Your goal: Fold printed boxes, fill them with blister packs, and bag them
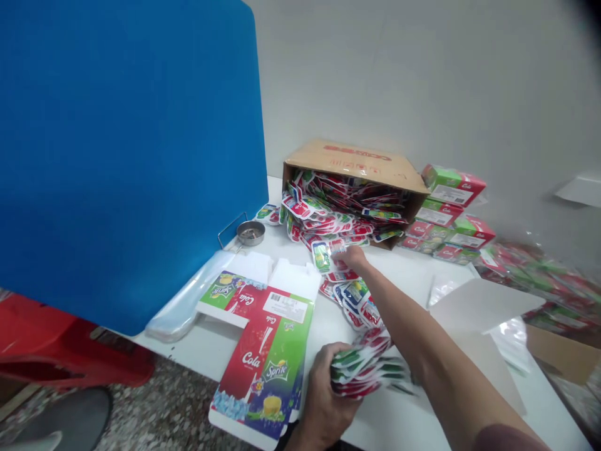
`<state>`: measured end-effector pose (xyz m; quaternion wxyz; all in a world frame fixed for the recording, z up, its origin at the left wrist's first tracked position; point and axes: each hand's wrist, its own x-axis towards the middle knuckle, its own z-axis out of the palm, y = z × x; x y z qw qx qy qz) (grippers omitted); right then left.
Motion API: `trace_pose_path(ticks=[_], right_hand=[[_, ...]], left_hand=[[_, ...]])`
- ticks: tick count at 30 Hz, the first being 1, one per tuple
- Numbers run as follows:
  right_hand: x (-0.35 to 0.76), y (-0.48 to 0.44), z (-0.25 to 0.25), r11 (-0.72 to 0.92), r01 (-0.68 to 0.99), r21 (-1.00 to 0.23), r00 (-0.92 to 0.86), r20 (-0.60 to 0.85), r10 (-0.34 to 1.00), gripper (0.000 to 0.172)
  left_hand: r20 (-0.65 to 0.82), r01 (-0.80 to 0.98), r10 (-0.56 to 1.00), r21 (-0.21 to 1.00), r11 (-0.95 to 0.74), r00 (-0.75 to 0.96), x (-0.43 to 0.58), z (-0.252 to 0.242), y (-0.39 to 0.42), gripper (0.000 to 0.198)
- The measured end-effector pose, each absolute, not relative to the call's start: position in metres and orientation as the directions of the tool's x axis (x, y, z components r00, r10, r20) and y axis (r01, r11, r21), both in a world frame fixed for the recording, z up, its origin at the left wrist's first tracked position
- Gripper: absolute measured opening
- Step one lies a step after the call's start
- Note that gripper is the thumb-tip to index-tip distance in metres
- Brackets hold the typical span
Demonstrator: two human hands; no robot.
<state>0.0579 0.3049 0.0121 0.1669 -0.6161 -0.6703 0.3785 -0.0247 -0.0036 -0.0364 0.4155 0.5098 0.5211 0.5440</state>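
My left hand [326,394], near the table's front edge, is closed around a thick stack of small flat printed packets [366,369], its edges blurred. Stretched out toward the pile, my right hand [353,258] pinches a green-and-red packet [322,257]; its fingertips are partly hidden. More loose packets [354,294] lie under my right forearm. Beyond it, a cardboard carton [357,156] rests on its side, with packets [323,219] spilling from its open front. Left of my left hand lie flattened Cola and Sprite boxes [267,369].
A blue panel [131,156] stands at the left. Near it are a small metal bowl [250,233] and clear plastic bags [188,300]. Filled boxes [453,188] are stacked at the back right. An open white carton flap [483,300] stands right of my forearm. A red stool [70,344] is below left.
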Motion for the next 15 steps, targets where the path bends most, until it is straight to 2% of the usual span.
trace_pose_path(ticks=[5, 7, 9, 11, 13, 15], right_hand=[[0.084, 0.316, 0.034, -0.054, 0.523, -0.851, -0.296, -0.240, 0.925, 0.041], [0.098, 0.321, 0.052, -0.050, 0.478, -0.877, -0.376, -0.256, 0.891, 0.046], [0.108, 0.328, 0.067, -0.036, 0.500, -0.866, -0.471, -0.306, 0.827, 0.047], [0.109, 0.337, 0.077, 0.064, 0.628, -0.776, -0.549, -0.383, 0.743, 0.045], [0.100, 0.347, 0.080, 0.242, 0.780, -0.577, -0.563, -0.477, 0.675, 0.045], [0.083, 0.355, 0.076, 0.370, 0.843, -0.389, -0.534, -0.534, 0.655, 0.045]], left_hand=[[0.124, 0.070, 0.982, 0.991, -0.115, -0.139, -0.025, -0.031, -0.002, 0.052], [0.123, 0.066, 0.983, 0.991, -0.115, -0.140, -0.024, -0.027, -0.002, 0.051], [0.117, 0.067, 0.983, 0.992, -0.108, -0.143, -0.024, -0.023, -0.002, 0.050], [0.113, 0.073, 0.983, 0.992, -0.103, -0.143, -0.024, -0.021, -0.002, 0.051], [0.106, 0.077, 0.984, 0.992, -0.096, -0.144, -0.024, -0.022, -0.003, 0.053], [0.104, 0.075, 0.984, 0.993, -0.094, -0.144, -0.024, -0.027, -0.002, 0.057]])
